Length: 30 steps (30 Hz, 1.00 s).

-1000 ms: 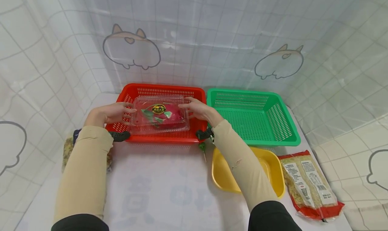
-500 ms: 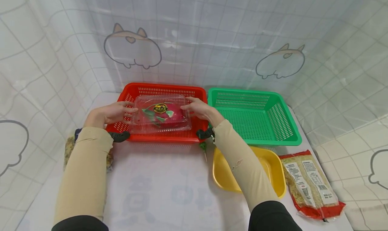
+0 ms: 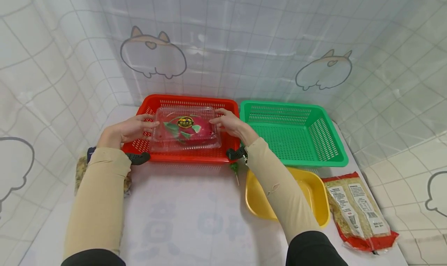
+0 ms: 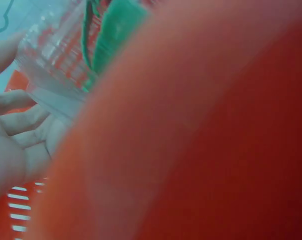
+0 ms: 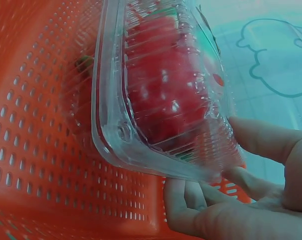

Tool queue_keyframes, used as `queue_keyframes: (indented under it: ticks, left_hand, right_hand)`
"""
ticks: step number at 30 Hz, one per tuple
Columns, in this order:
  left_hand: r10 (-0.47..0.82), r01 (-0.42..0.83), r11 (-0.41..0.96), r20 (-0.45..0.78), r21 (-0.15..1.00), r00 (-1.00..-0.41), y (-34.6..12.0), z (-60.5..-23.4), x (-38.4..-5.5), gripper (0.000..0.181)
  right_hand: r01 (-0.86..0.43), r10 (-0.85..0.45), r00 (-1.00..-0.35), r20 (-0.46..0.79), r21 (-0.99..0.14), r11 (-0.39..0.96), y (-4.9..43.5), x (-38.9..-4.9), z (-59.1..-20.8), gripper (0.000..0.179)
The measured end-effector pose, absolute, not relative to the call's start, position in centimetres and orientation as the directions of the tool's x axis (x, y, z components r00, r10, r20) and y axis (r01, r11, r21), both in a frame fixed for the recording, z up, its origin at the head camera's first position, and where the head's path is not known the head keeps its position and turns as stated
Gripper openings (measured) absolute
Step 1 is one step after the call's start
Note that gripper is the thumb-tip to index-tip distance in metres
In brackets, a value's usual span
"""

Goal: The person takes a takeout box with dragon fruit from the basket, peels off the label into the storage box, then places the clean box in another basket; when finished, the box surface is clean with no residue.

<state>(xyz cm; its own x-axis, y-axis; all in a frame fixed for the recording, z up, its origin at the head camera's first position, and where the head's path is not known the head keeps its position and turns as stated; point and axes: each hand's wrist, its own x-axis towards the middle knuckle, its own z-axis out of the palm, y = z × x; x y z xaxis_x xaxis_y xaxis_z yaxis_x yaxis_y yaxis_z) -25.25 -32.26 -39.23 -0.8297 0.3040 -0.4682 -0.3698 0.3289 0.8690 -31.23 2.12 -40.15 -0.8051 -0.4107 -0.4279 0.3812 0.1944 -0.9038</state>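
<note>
Both hands hold a clear plastic clamshell box [image 3: 185, 143] by its short ends, over the red basket [image 3: 167, 157]. Inside it lies a pink dragon fruit [image 3: 205, 131] with green scales; a round black and gold label [image 3: 185, 122] sits on the lid. My left hand [image 3: 134, 128] has its fingers at the left end, reaching under the box's edge in the left wrist view. At the right end, my right hand [image 3: 228, 123] keeps its thumb against the side and fingers below the rim. In the right wrist view the box [image 5: 166, 100] appears tilted, basket holes showing beneath.
A green basket [image 3: 286, 141] stands right of the red one, with a yellow tray [image 3: 258, 200] in front, partly behind my right sleeve. At far right lies a red-edged food bag [image 3: 359, 211]; another bag [image 3: 81, 169] is half hidden at left. A small green pick [image 3: 234, 169] lies between.
Both hands and the box have shifted slightly up in the head view, and the gap between the box and the red basket's near rim has widened a little.
</note>
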Motion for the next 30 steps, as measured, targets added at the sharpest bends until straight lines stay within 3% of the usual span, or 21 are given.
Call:
queue_keyframes:
  ticks: [20,30]
  left_hand:
    - [0.231,-0.386,0.274,-0.451,0.881,-0.862,-32.03,-38.96,-24.86,0.084]
    - [0.203,-0.364,0.336,-0.444,0.869,-0.872,-31.35,-39.31,-24.84,0.079]
  right_hand:
    - [0.393,-0.376,-0.834,-0.404,-0.913,0.110,2.03,-31.13,-40.13,0.058]
    - [0.376,-0.337,-0.839,-0.428,-0.903,0.210,1.71,-30.88,-39.25,0.063]
